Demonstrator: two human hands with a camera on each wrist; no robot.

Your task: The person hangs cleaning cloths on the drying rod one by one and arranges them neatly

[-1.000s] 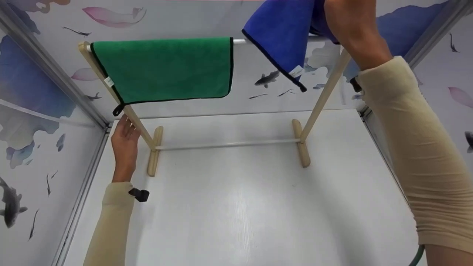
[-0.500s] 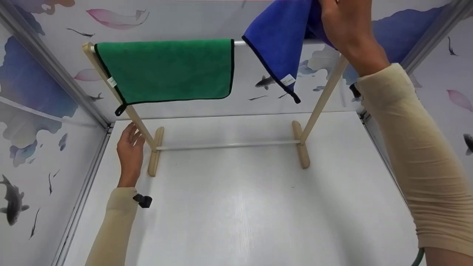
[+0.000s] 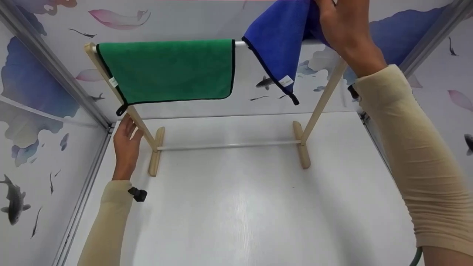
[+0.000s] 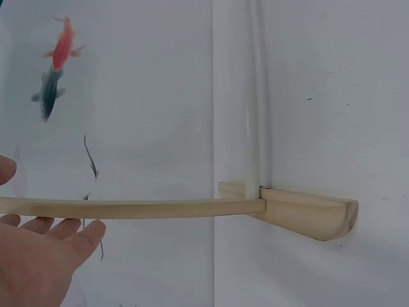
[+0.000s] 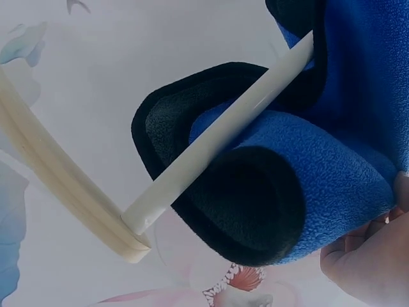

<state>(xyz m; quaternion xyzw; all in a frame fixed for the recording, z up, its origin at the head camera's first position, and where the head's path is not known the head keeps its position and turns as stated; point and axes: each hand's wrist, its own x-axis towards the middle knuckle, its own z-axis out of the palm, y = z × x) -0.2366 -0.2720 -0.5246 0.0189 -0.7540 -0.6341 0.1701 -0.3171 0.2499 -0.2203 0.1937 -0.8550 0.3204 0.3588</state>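
A blue towel (image 3: pixel 278 42) with black edging and a white label drapes over the top rail (image 3: pixel 240 43) of a wooden rack. My right hand (image 3: pixel 349 35) pinches its cloth at the upper right; in the right wrist view the towel (image 5: pixel 319 173) bunches around the white rail (image 5: pixel 223 134). A green towel (image 3: pixel 166 70) hangs flat on the rail's left part. Beside the rack's left post (image 3: pixel 144 127) is my left hand (image 3: pixel 126 149). The left wrist view shows the fingers fairly straight along that post (image 4: pixel 147 209), with the thumb on its other side.
The rack stands on a white table (image 3: pixel 236 207), on wooden feet (image 3: pixel 302 155) joined by a low white bar (image 3: pixel 229 145). Its right post (image 3: pixel 325 98) is near my right wrist. Printed panels with metal frame bars (image 3: pixel 79 79) enclose the back and sides.
The blue towel's lower corner has swung down and slightly left as my right hand shifted left. My left hand dipped down the left post, then came up again.
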